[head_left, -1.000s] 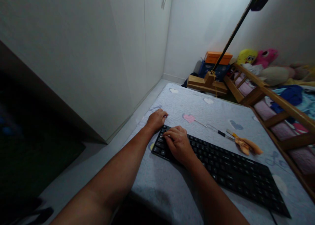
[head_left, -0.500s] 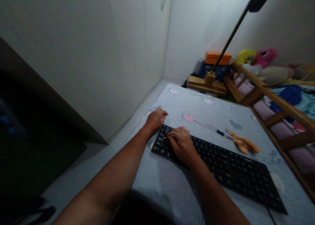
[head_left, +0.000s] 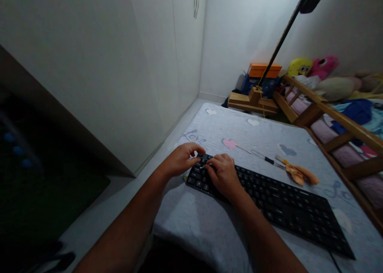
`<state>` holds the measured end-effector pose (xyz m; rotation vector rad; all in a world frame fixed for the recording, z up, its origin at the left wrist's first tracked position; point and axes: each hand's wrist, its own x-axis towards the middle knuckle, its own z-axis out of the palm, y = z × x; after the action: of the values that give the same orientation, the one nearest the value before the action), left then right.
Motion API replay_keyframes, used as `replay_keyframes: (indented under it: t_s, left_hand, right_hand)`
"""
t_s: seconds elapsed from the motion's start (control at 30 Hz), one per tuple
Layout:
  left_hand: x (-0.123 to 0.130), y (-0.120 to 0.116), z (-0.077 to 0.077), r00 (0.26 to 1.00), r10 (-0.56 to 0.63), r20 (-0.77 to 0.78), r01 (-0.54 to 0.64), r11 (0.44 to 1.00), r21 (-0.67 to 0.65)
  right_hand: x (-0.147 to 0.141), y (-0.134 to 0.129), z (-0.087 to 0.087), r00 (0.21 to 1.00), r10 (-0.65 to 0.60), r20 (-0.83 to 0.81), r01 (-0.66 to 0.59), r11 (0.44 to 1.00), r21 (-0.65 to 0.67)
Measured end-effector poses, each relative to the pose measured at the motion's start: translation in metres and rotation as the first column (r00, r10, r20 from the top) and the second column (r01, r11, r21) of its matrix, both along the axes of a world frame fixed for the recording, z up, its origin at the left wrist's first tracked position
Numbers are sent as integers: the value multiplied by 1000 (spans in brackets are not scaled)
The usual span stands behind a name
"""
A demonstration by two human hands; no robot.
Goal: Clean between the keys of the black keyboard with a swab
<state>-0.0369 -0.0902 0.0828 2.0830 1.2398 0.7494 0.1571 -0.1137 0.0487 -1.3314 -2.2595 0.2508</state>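
Nearest, black keyboard (head_left: 287, 213): lying aslant on the cloth-covered surface (head_left: 197, 229), right end closer to the camera, left end farther.
Cable (head_left: 334, 261): leaving the keyboard at its near long edge, toward the bottom of the view.
Right hand (head_left: 222, 172): bent over the left part of the keys, fingers curled and close together; a small pale bit (head_left: 203, 167) visible at the fingertips, impossible to tell if held.
Left hand (head_left: 183, 160): at the left end of the keyboard, just beside the right hand, thumb and forefinger parted with a gap between; contact with the keys not clear.
Thin tool (head_left: 269, 160): past the keyboard, with black grip.
Brush (head_left: 281, 160): near the tool, yellow handle meeting an orange cloth (head_left: 299, 175).
Cabinet (head_left: 119, 65): pale, standing along the left side.
Wooden rail (head_left: 338, 117): running at the right, with fabrics behind.
Wooden base (head_left: 249, 101): beyond the far edge of the surface, carrying a slanted black pole (head_left: 284, 40).
Orange box (head_left: 265, 70): behind the base, resting on a dark blue box (head_left: 259, 84).
Plush toys (head_left: 324, 68): yellow and pink, near the far wall.
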Motion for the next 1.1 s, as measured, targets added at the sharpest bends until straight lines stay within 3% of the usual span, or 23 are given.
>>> replay_keyframes:
  t_s: [0.1,0.4,0.63,0.73,0.87,1.1]
  left_hand:
    - [6,-11,-4,999,-39,-20,40,998,48]
    - [19,-12,-26,995,40,-89,-34,997,66]
    - [18,-14,-30,996,75,-38,-73,995,68]
    - [12,-14,-33,995,85,43,-88,993,74]
    - [7,-14,-37,982,122,146,-126,992,17]
    - [0,-15,-36,952,149,266,-109,981,-160]
  right_hand:
    - [-1,-1,0,999,-26,27,26,999,22]
    - [-3,0,2,997,-22,80,18,999,51]
    - [2,-2,13,997,-24,72,20,999,47]
    - [23,-5,24,996,-81,27,78,993,83]
    - [72,-14,32,985,-174,22,168,974,152]
    - [165,-27,9,947,-317,44,298,923,245]
